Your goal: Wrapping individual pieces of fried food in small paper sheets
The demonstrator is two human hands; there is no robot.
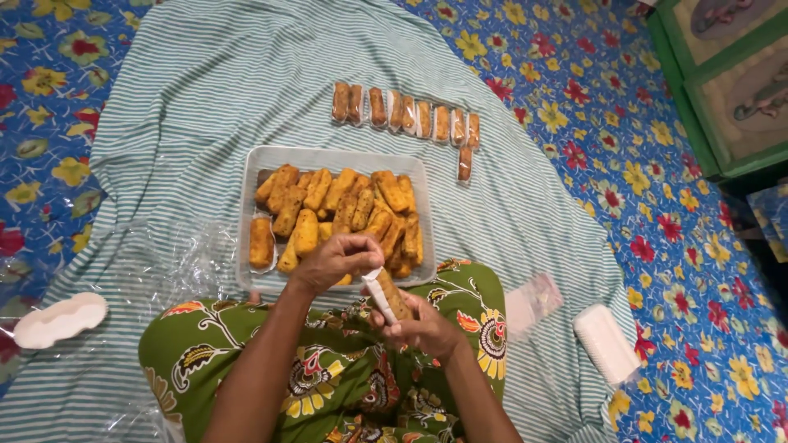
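Note:
My right hand (423, 326) grips a fried, breaded roll (394, 298) partly inside a small clear plastic sleeve, held over my lap. My left hand (332, 260) pinches the white open end of that sleeve at the roll's upper tip. Just beyond my hands lies a rectangular grey tray (250, 213) piled with several bare golden rolls (341, 213). Farther away, a row of several wrapped rolls (406, 115) lies on the striped cloth, with one more wrapped roll (465, 162) below its right end.
A green-and-white striped cloth (205, 90) covers a blue floral mat (657, 205). Clear plastic sheeting (156, 262) and a white dish (59, 320) lie at left. A stack of clear sleeves (533, 299) and a white pack (606, 343) lie at right. Green framed panels (730, 82) stand far right.

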